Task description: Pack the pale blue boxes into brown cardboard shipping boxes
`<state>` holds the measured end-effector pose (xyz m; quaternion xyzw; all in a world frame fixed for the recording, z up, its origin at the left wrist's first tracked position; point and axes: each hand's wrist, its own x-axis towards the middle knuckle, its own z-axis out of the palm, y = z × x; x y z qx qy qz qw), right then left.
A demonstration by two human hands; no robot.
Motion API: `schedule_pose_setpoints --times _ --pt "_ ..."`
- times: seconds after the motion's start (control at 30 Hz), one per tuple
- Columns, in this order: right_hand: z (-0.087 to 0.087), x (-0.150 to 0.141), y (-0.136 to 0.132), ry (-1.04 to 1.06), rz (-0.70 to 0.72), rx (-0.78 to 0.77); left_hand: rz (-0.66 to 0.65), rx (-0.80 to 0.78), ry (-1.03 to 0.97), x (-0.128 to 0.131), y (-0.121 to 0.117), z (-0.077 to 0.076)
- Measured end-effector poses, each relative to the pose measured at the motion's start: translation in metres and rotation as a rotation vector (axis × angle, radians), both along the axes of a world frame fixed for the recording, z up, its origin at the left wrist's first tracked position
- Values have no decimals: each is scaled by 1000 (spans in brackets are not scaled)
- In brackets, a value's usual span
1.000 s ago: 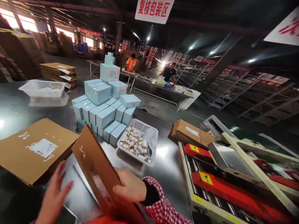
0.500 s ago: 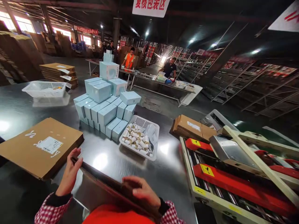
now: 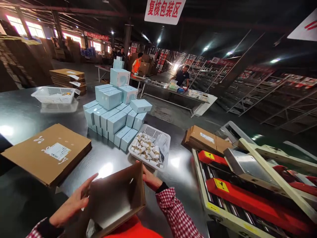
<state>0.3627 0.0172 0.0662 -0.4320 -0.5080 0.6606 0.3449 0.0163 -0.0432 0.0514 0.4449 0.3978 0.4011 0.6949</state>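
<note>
A brown cardboard box (image 3: pixel 114 195), unfolded so I look into its hollow inside, is held tilted low in front of me. My right hand (image 3: pixel 150 178) grips its far right corner, fingers partly hidden behind the wall. My left hand (image 3: pixel 74 201) is beside the box's left wall with fingers stretched and thumb apart; whether it touches the wall I cannot tell. Just beyond the box, a white plastic basket (image 3: pixel 148 165) contains several small white-and-gold bottles (image 3: pixel 146 147) and clear plastic packs. To the left lies a stack of flat cartons (image 3: pixel 49 152) with a white label.
Pale blue boxes (image 3: pixel 116 122) are piled at the table's middle. Another white basket (image 3: pixel 53 96) stands far left. On the right are a roller machine with red guides (image 3: pixel 247 198) and folded cartons (image 3: pixel 205 137). Co-workers (image 3: pixel 182 77) stand at a table behind.
The flat folded cardboard has been opened out into a hollow box. My right hand has moved up to its far corner, and my left hand has come lower.
</note>
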Motion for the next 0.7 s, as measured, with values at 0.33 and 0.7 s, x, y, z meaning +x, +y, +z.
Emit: schedule_pose_setpoints --times 0.33,0.7 --pt "-45 -33 -22 -368 -396 359 472 384 638 25 38 -31" --pt "17 33 -37 -171 386 40 -217 1224 1178 -61 5 -56"
